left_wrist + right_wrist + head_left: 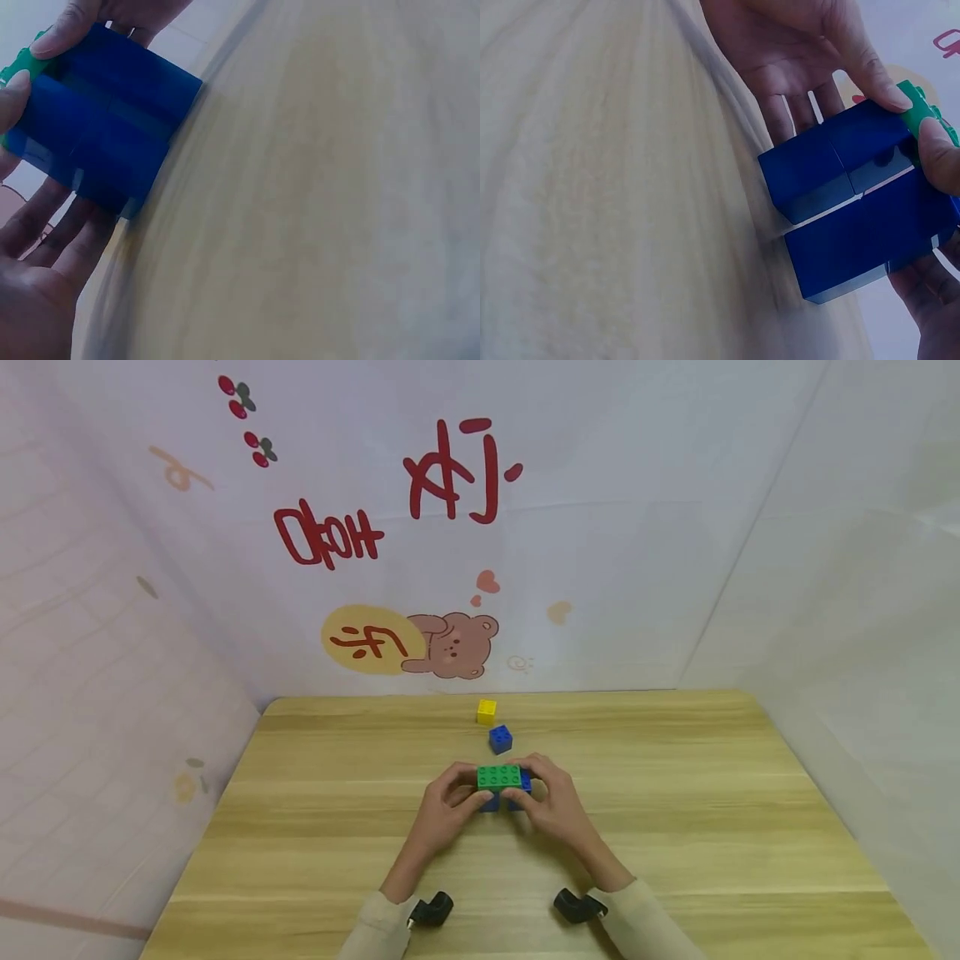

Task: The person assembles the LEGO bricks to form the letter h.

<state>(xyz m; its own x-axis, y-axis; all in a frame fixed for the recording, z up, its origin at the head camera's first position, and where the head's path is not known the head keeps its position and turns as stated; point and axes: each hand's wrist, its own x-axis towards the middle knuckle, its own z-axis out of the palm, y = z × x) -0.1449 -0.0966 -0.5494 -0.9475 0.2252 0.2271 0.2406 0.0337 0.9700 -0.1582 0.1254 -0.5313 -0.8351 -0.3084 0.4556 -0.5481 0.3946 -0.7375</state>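
A green brick (498, 777) with studs lies across the tops of two blue brick stacks, which stand side by side with a narrow gap. Each stack shows a seam between an upper and a lower block; the wrist views show the left blue stack (840, 161) and the right blue stack (131, 75). My left hand (444, 807) grips from the left, its thumb at the near face and its fingers around the side. From the right, my right hand (557, 803) grips likewise, its thumb near the green brick. A blue brick part (526, 780) shows right of the green one.
Behind the hands, a small blue brick (500, 739) sits on the wooden table (345, 843), with a small yellow brick (487, 712) farther back. A printed white cloth (615, 568) hangs behind the table's far edge and along both sides.
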